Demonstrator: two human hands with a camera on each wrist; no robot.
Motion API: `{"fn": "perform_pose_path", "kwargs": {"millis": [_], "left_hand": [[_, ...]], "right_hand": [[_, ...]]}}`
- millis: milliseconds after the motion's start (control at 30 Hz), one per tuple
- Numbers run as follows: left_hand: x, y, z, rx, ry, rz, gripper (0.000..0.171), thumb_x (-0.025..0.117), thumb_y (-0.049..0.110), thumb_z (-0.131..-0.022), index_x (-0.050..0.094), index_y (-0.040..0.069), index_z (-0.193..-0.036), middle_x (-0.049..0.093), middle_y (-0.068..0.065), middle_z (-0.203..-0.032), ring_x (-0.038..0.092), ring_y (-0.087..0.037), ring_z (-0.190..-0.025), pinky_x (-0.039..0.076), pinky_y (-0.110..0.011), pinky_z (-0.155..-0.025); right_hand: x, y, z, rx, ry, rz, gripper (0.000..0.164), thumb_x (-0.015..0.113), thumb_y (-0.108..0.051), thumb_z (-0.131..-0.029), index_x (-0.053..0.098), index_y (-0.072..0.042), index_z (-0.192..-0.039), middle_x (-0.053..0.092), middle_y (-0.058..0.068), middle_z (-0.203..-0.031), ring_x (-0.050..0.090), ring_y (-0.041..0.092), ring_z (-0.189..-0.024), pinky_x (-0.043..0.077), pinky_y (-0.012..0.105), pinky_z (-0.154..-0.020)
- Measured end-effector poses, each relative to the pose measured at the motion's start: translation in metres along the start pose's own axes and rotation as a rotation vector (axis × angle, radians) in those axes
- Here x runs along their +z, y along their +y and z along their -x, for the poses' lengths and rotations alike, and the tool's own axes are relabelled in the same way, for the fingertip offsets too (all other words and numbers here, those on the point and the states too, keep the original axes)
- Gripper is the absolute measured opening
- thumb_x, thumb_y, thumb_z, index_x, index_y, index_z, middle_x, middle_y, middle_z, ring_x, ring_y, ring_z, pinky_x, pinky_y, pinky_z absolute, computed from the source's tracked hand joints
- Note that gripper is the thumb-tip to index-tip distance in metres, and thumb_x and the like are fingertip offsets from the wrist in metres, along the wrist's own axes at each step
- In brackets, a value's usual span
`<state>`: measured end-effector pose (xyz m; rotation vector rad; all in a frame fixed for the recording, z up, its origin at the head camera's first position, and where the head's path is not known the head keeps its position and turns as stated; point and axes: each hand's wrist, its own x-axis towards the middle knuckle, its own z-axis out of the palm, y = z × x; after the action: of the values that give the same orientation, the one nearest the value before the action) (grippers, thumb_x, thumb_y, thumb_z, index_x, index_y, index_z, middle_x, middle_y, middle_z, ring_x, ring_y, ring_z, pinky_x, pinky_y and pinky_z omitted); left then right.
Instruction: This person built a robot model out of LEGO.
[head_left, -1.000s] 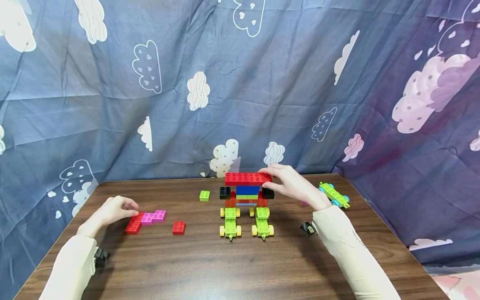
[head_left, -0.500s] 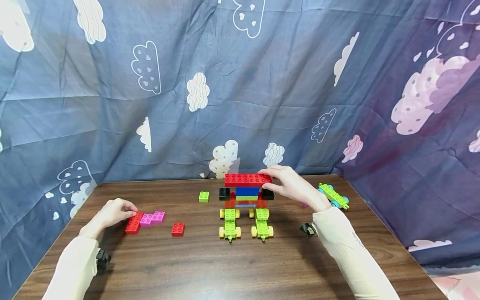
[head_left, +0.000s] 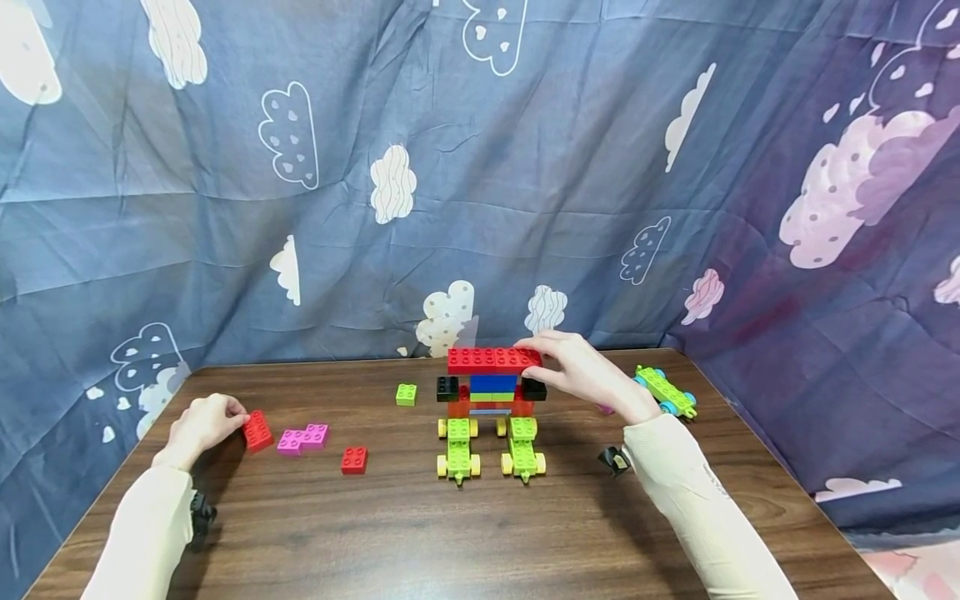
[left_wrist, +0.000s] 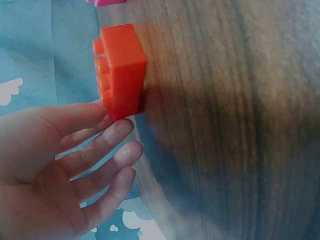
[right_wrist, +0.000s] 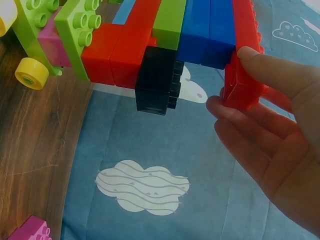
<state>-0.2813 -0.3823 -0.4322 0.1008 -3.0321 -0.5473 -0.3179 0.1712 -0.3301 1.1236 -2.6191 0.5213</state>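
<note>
At the table's left, my left hand [head_left: 198,429] pinches the end of a red studded brick [head_left: 257,431] between thumb and fingers. In the left wrist view this brick [left_wrist: 125,70] stands close over the wood; whether it touches is unclear. My right hand [head_left: 585,371] grips the right end of the red top row [head_left: 487,360] of a built brick figure. In the right wrist view, the thumb lies on one red face and the fingers sit under the end. Below that row come blue bricks [head_left: 492,383], black side bricks [head_left: 447,388] and green wheeled bases [head_left: 459,450].
Between the left hand and the figure lie two pink bricks [head_left: 302,438], a small red brick [head_left: 355,460] and a green brick [head_left: 406,394]. A green wheeled base with blue wheels [head_left: 666,392] is at the right, behind the right forearm. A patterned curtain [head_left: 480,208] hangs behind the table.
The left hand has taken hold of the red brick and drawn it left, away from the pink bricks, turning it. The right hand keeps its grip on the figure's top row.
</note>
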Motion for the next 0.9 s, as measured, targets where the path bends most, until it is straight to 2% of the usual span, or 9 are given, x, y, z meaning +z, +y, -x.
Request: {"fn": "perform_pose_path", "kwargs": {"millis": [200, 300, 367, 467, 567, 667, 767, 900], "left_hand": [[0.003, 0.006, -0.006, -0.053, 0.022, -0.026, 0.02, 0.063, 0.025, -0.089, 0.069, 0.007, -0.082, 0.068, -0.025, -0.092, 0.064, -0.043, -0.079, 0.048, -0.055, -0.06], [0.005, 0.011, -0.008, -0.057, 0.023, -0.03, 0.023, 0.064, 0.028, -0.089, 0.069, 0.007, -0.08, 0.068, -0.021, -0.086, 0.063, -0.037, -0.074, 0.047, -0.052, -0.059], [0.005, 0.014, -0.009, -0.051, 0.024, -0.031, 0.025, 0.064, 0.029, -0.089, 0.07, 0.005, -0.083, 0.069, -0.022, -0.087, 0.063, -0.037, -0.074, 0.047, -0.052, -0.059], [0.006, 0.018, -0.009, -0.012, 0.045, -0.041, 0.024, 0.064, 0.026, -0.09, 0.07, 0.002, -0.092, 0.069, -0.027, -0.097, 0.065, -0.043, -0.079, 0.049, -0.055, -0.061], [0.008, 0.02, -0.011, 0.056, 0.053, -0.047, 0.022, 0.062, 0.014, -0.087, 0.068, 0.0, -0.102, 0.069, -0.027, -0.099, 0.065, -0.046, -0.084, 0.049, -0.058, -0.063], [0.009, 0.022, -0.012, 0.109, 0.033, -0.041, 0.032, 0.059, 0.001, -0.08, 0.066, -0.002, -0.11, 0.069, -0.022, -0.096, 0.065, -0.043, -0.085, 0.05, -0.058, -0.063], [0.01, 0.021, -0.012, 0.126, 0.022, -0.039, 0.036, 0.059, -0.002, -0.076, 0.066, -0.002, -0.111, 0.067, -0.018, -0.091, 0.064, -0.039, -0.083, 0.049, -0.055, -0.061], [0.014, 0.019, -0.013, 0.16, 0.04, -0.029, 0.031, 0.066, 0.0, -0.074, 0.068, -0.003, -0.106, 0.064, -0.013, -0.082, 0.062, -0.033, -0.076, 0.048, -0.051, -0.06]], "right_hand": [[0.0, -0.001, 0.001, 0.004, 0.004, 0.003, 0.038, 0.072, -0.026, -0.091, 0.066, -0.011, -0.126, 0.07, 0.004, -0.113, 0.063, 0.015, -0.097, 0.056, 0.037, -0.09], [0.0, -0.001, 0.001, 0.007, 0.001, 0.004, 0.038, 0.072, -0.026, -0.091, 0.066, -0.012, -0.126, 0.07, 0.004, -0.112, 0.063, 0.015, -0.097, 0.056, 0.037, -0.089], [0.0, -0.002, 0.001, 0.009, -0.003, 0.001, 0.039, 0.072, -0.026, -0.091, 0.066, -0.012, -0.126, 0.07, 0.003, -0.112, 0.063, 0.015, -0.096, 0.056, 0.037, -0.089], [0.001, -0.002, 0.001, 0.012, -0.008, -0.006, 0.039, 0.072, -0.026, -0.09, 0.066, -0.012, -0.127, 0.07, 0.004, -0.113, 0.063, 0.015, -0.097, 0.056, 0.037, -0.089], [0.0, -0.001, 0.001, 0.016, -0.007, -0.008, 0.04, 0.072, -0.026, -0.09, 0.066, -0.012, -0.127, 0.07, 0.004, -0.115, 0.063, 0.016, -0.098, 0.056, 0.038, -0.09], [0.0, -0.001, 0.002, 0.021, -0.005, -0.005, 0.04, 0.072, -0.026, -0.09, 0.065, -0.012, -0.127, 0.07, 0.004, -0.116, 0.063, 0.016, -0.098, 0.056, 0.038, -0.09], [0.0, -0.001, 0.002, 0.026, -0.005, -0.005, 0.04, 0.072, -0.027, -0.09, 0.065, -0.012, -0.127, 0.07, 0.004, -0.116, 0.062, 0.016, -0.099, 0.055, 0.038, -0.091], [0.0, -0.002, 0.002, 0.029, -0.01, -0.01, 0.041, 0.072, -0.027, -0.091, 0.065, -0.012, -0.128, 0.069, 0.005, -0.119, 0.063, 0.016, -0.1, 0.055, 0.038, -0.092]]}}
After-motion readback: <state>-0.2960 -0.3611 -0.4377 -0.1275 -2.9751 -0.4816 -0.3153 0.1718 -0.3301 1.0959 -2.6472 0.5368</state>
